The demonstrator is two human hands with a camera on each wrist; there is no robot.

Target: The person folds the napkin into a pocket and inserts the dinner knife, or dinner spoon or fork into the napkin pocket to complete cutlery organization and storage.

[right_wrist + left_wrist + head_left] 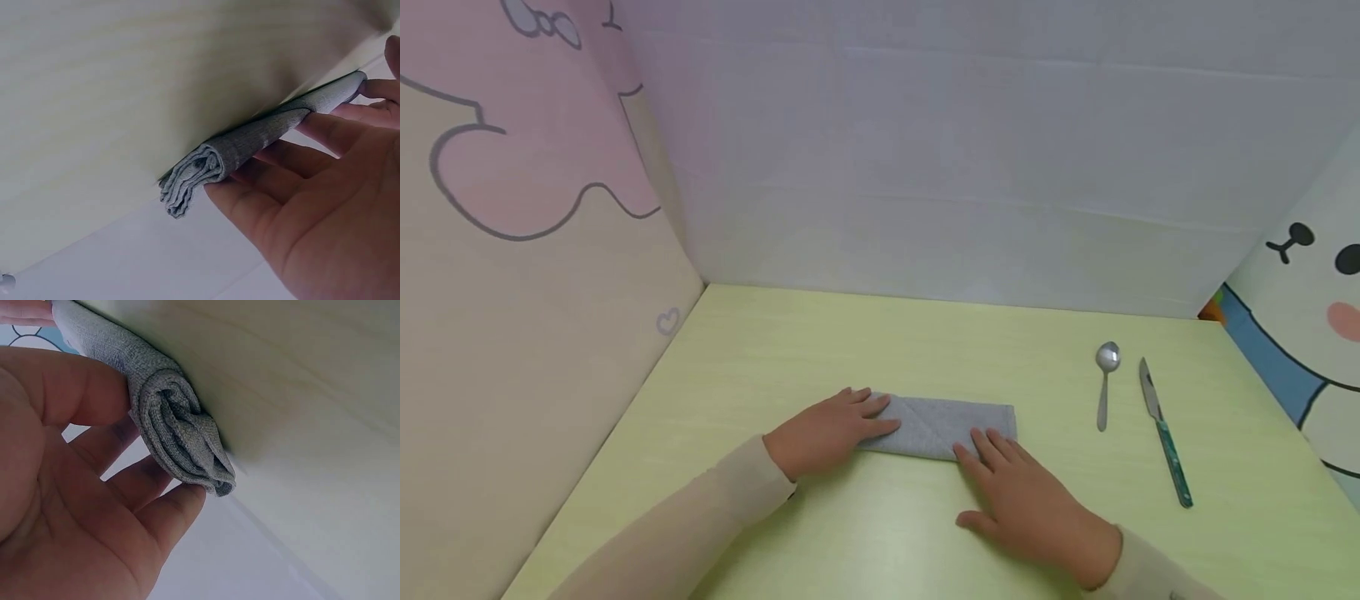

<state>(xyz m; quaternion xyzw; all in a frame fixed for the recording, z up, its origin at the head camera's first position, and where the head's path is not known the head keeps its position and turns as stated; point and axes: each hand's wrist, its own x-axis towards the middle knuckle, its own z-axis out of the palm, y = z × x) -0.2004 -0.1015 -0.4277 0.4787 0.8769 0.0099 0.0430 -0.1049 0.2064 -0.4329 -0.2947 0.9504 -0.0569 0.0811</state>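
A grey cloth napkin (936, 422), folded into a flat, narrow strip, lies crosswise on the table. Its left end is under the fingers of my left hand (826, 433), which rest flat on top. My right hand (1030, 504) presses the right part with outstretched fingertips, its thumb spread off to the side on the tabletop. Rolled layers show at the end of the napkin (181, 431) in the left wrist view. From the right wrist, the other end of the napkin (231, 153) shows several stacked folds beneath my fingers.
To the right of the napkin lie a metal spoon (1107, 360), bowl away from me, and a knife (1172, 460) with a green handle. The pale yellow-green table (865, 342) meets a white wall panel (940, 167) at the back and printed panels at both sides.
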